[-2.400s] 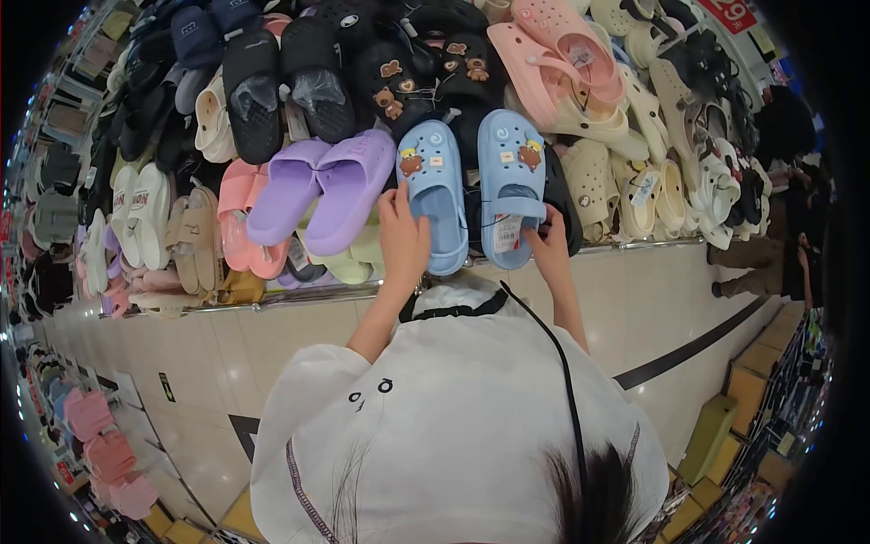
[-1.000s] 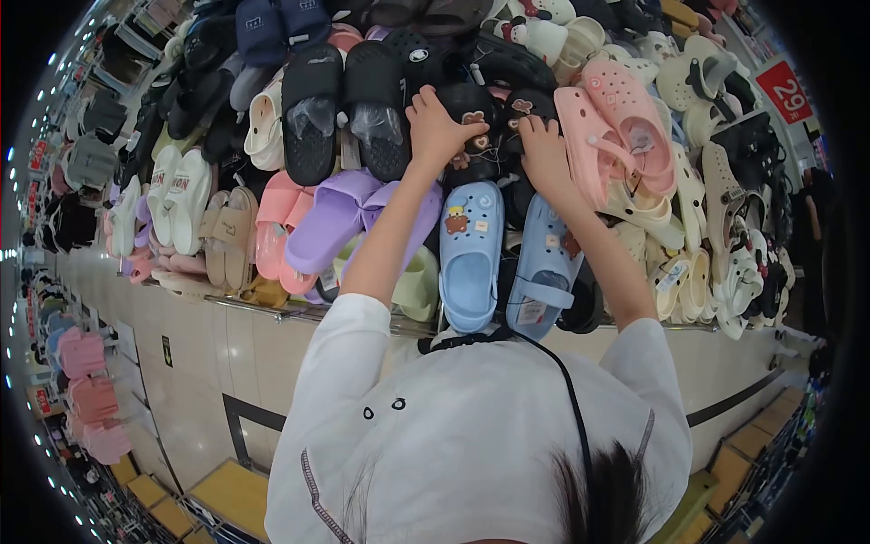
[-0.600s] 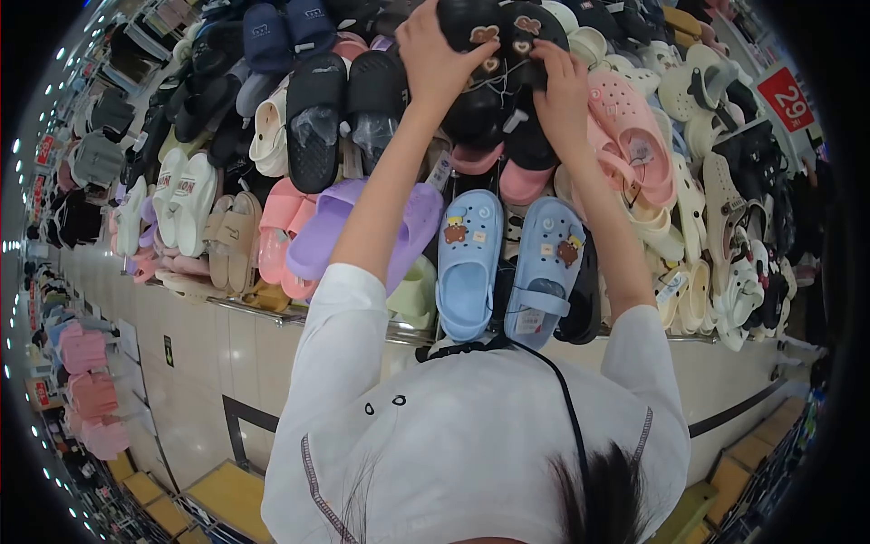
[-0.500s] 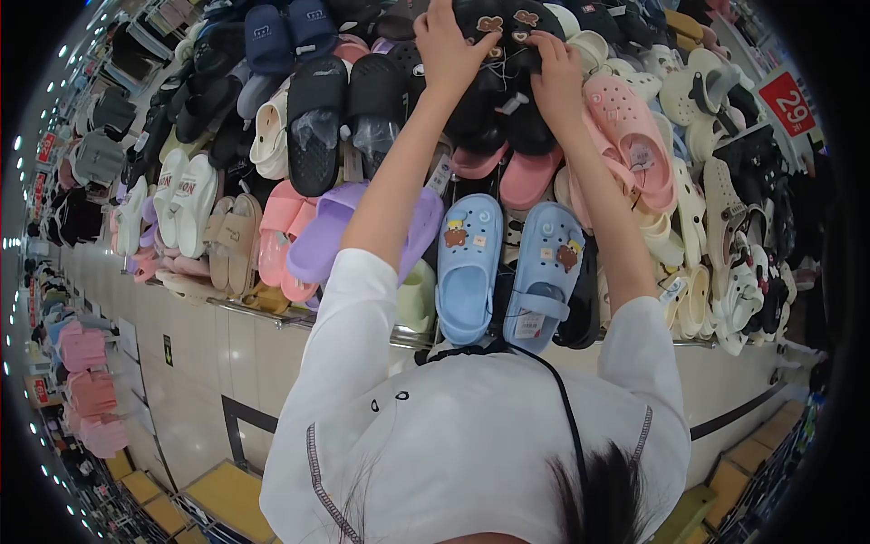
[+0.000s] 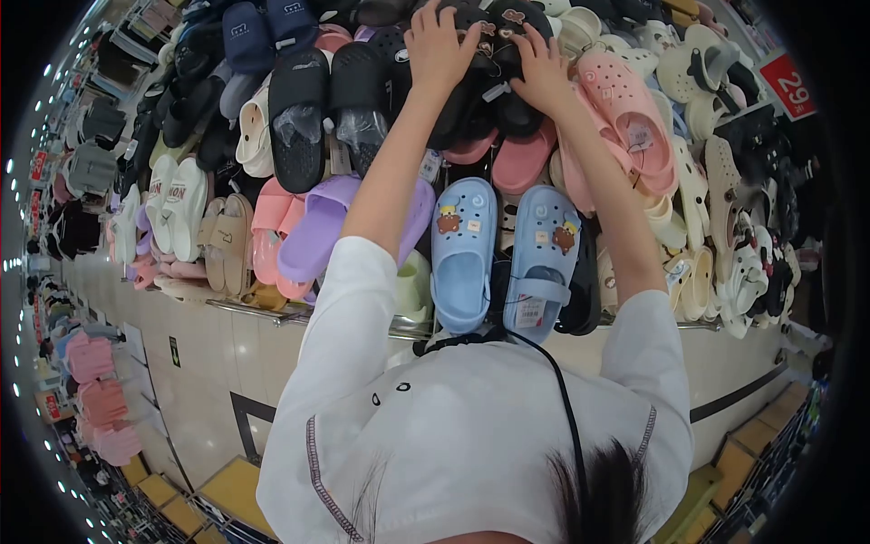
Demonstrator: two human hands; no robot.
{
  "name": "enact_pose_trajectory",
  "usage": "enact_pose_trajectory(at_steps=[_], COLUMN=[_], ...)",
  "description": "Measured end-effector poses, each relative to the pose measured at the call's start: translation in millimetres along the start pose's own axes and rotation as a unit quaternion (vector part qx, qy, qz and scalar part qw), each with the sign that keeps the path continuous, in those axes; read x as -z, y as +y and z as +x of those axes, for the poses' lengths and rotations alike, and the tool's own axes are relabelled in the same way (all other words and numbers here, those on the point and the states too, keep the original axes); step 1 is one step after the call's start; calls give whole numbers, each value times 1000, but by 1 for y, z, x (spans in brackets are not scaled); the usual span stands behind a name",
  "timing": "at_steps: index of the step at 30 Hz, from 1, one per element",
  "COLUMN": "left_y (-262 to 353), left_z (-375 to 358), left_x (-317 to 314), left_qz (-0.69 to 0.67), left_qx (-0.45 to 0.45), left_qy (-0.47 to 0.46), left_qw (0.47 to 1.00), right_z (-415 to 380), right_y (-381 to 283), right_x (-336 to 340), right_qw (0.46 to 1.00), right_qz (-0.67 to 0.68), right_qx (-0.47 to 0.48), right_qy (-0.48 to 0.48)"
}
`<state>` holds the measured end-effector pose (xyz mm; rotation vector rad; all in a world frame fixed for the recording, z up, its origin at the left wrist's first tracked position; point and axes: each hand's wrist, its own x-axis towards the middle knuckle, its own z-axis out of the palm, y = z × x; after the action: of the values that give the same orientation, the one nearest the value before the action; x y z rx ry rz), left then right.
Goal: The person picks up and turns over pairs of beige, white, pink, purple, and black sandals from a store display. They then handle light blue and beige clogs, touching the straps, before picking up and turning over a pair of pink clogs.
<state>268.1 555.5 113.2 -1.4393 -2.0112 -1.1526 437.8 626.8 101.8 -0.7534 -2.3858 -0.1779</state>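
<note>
While raised high at twelve o'clock, left hand point(image 5: 437, 50) and right hand point(image 5: 542, 72) both clamped on the pair of black clogs point(image 5: 485, 68) with bear charms, fingers wrapped over the toes. Pressed against the upper rows of the wall display, just above the pink clogs point(image 5: 521, 159). Judged as nearly placed: pair already up among the other black footwear, not yet released, whether hooked on cannot be told. Blue clogs point(image 5: 498, 254) hanging at six o'clock from the hands, purple slides point(image 5: 335, 218) at seven o'clock, untouched.
</note>
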Motion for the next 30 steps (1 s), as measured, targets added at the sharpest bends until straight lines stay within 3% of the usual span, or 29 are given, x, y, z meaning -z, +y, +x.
enact_pose_trajectory(at_steps=[1, 3, 4, 5, 8, 10, 14, 16, 18, 20, 22, 26, 29, 30], left_y=[8, 28, 38, 47, 68, 76, 75, 73, 72, 72, 73, 74, 76, 75], left_z=[-5, -22, -41, -66, -154, -203, -261, -279, -282, -279, -274, -259, -233, -231], left_x=[20, 60, 81, 102, 137, 151, 149, 146, 143, 142, 137, 126, 123, 119], left_qz=[-7, -36, -64, -104, -132, -129, -128, -141, -147, -152, -108, -97, -27, -28], left_qx=[-8, -13, -15, 19, 72, 151, 93, 225, 252, 280, 258, 242, 260, 260], left_qy=[-5, 14, 30, -20, -156, -339, -253, -253, -258, -262, -268, -237, -239, -238], left_qw=[1000, 999, 997, 994, 976, 919, 954, 930, 921, 911, 922, 936, 935, 935], right_z=[-11, -37, -57, -80, -144, -189, -225, -233, -236, -238, -234, -229, -231, -229], right_y=[-6, -5, -15, -27, -52, -59, -68, -74, -76, -71, -67, -63, -72, -74], right_x=[15, 51, 82, 113, 164, 156, 148, 155, 160, 156, 155, 154, 136, 131], right_qw=[1000, 974, 953, 919, 884, 856, 886, 889, 850, 852, 868, 890, 887, 888], right_qz=[0, 203, 272, 338, 393, 420, 349, 333, 410, 413, 411, 334, 389, 388], right_qx=[14, 80, 37, -7, -92, -185, -230, -246, -226, -211, -100, -101, -194, -193], right_qy=[-8, -59, -131, -201, -236, -240, -201, -193, -242, -243, -260, -293, -153, -153])
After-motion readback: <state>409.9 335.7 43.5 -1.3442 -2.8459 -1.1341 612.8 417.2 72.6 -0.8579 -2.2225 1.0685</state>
